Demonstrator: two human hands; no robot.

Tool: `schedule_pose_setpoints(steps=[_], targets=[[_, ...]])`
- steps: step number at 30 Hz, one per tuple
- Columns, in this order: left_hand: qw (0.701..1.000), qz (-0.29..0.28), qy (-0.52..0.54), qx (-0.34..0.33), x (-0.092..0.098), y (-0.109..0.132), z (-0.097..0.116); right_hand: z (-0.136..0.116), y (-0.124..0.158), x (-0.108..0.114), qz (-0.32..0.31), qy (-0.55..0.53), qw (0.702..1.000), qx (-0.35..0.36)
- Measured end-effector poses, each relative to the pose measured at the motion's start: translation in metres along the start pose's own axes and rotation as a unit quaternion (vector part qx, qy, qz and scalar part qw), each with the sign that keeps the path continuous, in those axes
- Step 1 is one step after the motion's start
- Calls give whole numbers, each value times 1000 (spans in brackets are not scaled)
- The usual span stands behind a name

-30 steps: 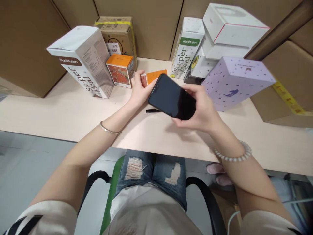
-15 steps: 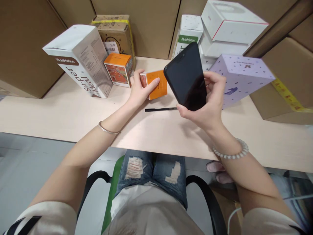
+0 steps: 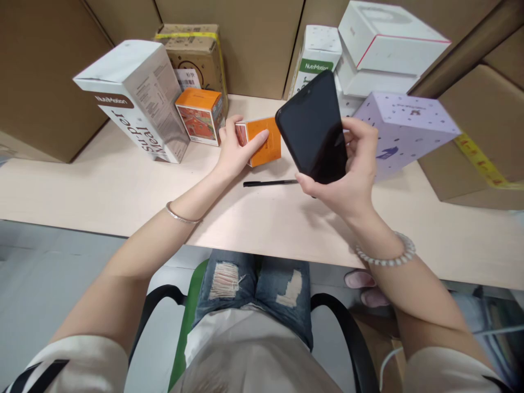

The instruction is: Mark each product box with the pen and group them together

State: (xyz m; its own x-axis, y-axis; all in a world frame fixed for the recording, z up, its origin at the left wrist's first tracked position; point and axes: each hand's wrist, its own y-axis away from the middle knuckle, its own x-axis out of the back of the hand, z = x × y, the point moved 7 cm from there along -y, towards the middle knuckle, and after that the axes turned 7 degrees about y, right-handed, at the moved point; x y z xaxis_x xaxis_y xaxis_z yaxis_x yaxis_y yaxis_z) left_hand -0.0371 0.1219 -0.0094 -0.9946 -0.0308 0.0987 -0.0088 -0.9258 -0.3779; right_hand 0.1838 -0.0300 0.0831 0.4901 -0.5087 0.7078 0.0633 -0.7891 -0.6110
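My left hand (image 3: 237, 146) is closed around a small orange box (image 3: 271, 148), its thumb lying across the orange face and the fingers behind. My right hand (image 3: 352, 169) grips a black smartphone (image 3: 315, 128) by its lower right part, thumb at the bottom corner. The phone is tilted, with its dark screen towards me. Below the orange box a black pen (image 3: 268, 183) lies on the table, its right end hidden by my right thumb. Left of my left hand stands a second orange box (image 3: 200, 117) with a picture on its side.
On the table (image 3: 164, 202), a tall white NutriMotion box (image 3: 135, 98) and a taped brown carton (image 3: 190, 52) stand left. A green-labelled white box (image 3: 321, 46), stacked white boxes (image 3: 393, 52) and a lilac box (image 3: 405, 128) stand right. A large carton (image 3: 487, 136) flanks them.
Almost nothing differs. The whole view has shifted very slightly, while both hands keep their holds on the orange box and the smartphone.
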Motion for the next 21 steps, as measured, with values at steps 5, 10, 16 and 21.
schedule_pose_setpoints(steps=[5, 10, 16, 21], targets=[[1000, 3, -1, -8, 0, -1, -2, -2, 0, 4, 20, -13, 1000, -1], [1000, 4, -2, -16, 0, -2, -1, -8, -1, -4, -54, 8, 998, 4], [1000, 0, -12, -3, 0, -1, -2, 0, 1, -8, -35, -3, 999, 2], [1000, 4, -5, -18, 0, -2, -5, 5, 3, -9, -25, -7, 1000, -9]])
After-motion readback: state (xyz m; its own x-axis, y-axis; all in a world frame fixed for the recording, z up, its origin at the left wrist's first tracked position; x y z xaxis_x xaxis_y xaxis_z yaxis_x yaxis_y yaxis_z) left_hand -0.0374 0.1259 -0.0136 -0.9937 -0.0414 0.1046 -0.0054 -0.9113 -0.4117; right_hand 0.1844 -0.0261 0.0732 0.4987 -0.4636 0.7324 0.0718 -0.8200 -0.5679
